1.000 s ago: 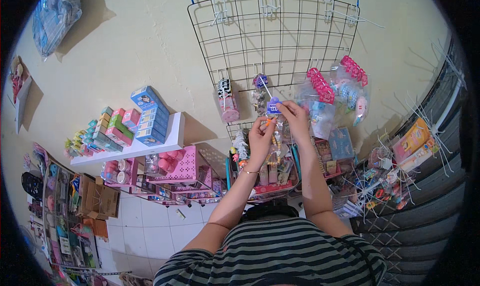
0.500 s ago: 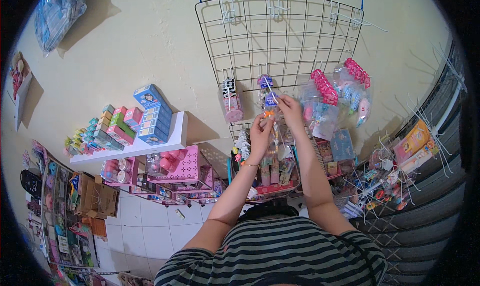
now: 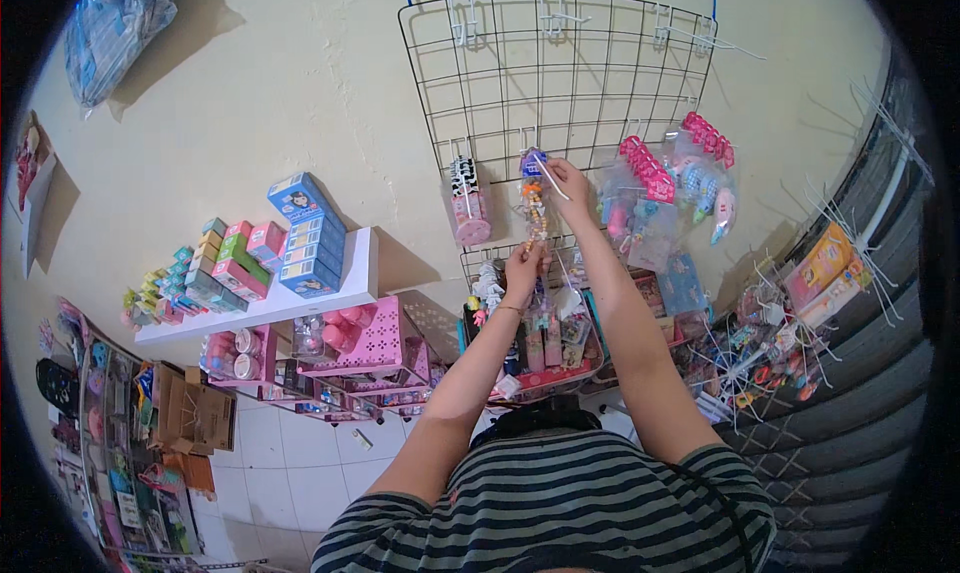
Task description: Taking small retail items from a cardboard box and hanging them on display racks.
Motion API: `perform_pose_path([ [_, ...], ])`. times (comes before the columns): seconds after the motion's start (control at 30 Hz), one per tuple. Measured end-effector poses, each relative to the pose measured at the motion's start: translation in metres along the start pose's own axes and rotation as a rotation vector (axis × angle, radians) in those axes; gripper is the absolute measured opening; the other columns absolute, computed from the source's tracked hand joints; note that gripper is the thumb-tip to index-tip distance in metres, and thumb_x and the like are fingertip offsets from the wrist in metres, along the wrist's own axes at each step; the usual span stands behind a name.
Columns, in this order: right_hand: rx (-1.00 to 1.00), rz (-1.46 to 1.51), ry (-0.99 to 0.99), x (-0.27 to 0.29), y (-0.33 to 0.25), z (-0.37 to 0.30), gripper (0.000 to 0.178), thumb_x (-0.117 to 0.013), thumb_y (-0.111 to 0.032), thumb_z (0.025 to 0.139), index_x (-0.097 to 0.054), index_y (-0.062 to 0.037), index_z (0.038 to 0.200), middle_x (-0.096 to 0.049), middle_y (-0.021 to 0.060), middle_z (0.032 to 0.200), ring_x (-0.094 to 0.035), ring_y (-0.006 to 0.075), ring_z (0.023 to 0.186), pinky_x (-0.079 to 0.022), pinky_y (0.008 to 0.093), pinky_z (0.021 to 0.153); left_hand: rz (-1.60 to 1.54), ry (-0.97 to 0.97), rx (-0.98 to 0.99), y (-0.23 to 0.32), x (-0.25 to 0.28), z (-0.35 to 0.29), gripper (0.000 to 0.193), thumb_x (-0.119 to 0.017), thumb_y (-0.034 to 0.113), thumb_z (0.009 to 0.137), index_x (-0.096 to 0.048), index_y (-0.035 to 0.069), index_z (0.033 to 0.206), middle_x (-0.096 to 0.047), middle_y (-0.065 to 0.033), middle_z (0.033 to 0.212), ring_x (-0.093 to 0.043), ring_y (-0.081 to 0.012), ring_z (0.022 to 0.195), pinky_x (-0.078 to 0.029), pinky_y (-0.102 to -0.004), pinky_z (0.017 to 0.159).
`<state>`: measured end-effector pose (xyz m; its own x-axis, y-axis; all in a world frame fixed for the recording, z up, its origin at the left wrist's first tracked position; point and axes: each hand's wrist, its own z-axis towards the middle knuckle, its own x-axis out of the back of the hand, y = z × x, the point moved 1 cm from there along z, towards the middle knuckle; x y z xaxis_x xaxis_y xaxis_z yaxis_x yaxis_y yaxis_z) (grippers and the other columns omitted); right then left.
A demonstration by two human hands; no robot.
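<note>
- Your right hand [image 3: 570, 180] had risen a little over the last second and pinched the top of the clear hanging packet [image 3: 537, 205] at a white hook [image 3: 549, 163] on the wire grid [image 3: 500, 83]
- Your left hand [image 3: 524, 264] had followed it up and gripped the packet's lower end, steadying it
- Packet position: upright against the grid, between the cow-patterned pink item [image 3: 468, 203] and the pink-topped packets [image 3: 650, 188], higher than before
- Reading: the packet looked to be at hook height, whether threaded on I could not tell
- Unchanged: boxes on the white shelf [image 3: 270, 308], pink baskets [image 3: 370, 348] below
</note>
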<state>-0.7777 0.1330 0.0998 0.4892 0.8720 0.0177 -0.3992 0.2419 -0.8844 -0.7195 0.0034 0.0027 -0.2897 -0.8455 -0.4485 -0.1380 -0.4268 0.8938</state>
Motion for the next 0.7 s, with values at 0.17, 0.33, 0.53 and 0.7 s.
perform_pose_path([
  [0.17,0.064,-0.104,0.04,0.005,-0.024,-0.049,0.026,-0.062,-0.018,0.08,-0.056,-0.0022,0.1,-0.063,0.0095,0.086,-0.061,0.0157,0.08,-0.046,0.0273,0.069,-0.104,0.083,0.139,-0.024,0.02,0.003,0.019,-0.056,0.012,0.084,-0.046,0.001,0.095,-0.061,-0.0103,0.079,-0.06,-0.0169,0.064,-0.048,-0.0236,0.051],
  [0.33,-0.047,-0.01,0.01,0.049,-0.036,-0.12,0.032,-0.061,-0.014,0.08,-0.051,-0.0044,0.108,-0.06,0.0083,0.096,-0.058,0.0149,0.084,-0.045,0.0275,0.074,-0.153,-0.052,0.266,-0.017,-0.001,-0.024,0.016,-0.053,0.01,0.085,-0.045,0.003,0.097,-0.061,-0.0114,0.084,-0.06,-0.0166,0.067,-0.049,-0.0239,0.055],
  [0.53,-0.173,-0.145,0.154,0.111,-0.082,-0.218,0.029,-0.059,-0.012,0.082,-0.052,-0.0058,0.109,-0.06,0.0065,0.093,-0.057,0.0124,0.085,-0.045,0.0267,0.074,-0.095,-0.316,0.241,-0.009,-0.043,-0.083,0.019,-0.052,0.018,0.088,-0.047,0.004,0.1,-0.061,-0.0094,0.088,-0.059,-0.0143,0.074,-0.047,-0.0232,0.065],
  [0.7,-0.241,-0.331,0.467,0.176,-0.116,-0.298,0.025,-0.059,-0.01,0.082,-0.054,-0.0063,0.107,-0.062,0.0026,0.088,-0.057,0.0089,0.081,-0.044,0.0231,0.071,-0.031,-0.467,0.34,-0.01,-0.101,-0.139,0.021,-0.052,0.019,0.087,-0.046,0.004,0.101,-0.061,-0.0091,0.089,-0.059,-0.0152,0.078,-0.047,-0.026,0.067],
])
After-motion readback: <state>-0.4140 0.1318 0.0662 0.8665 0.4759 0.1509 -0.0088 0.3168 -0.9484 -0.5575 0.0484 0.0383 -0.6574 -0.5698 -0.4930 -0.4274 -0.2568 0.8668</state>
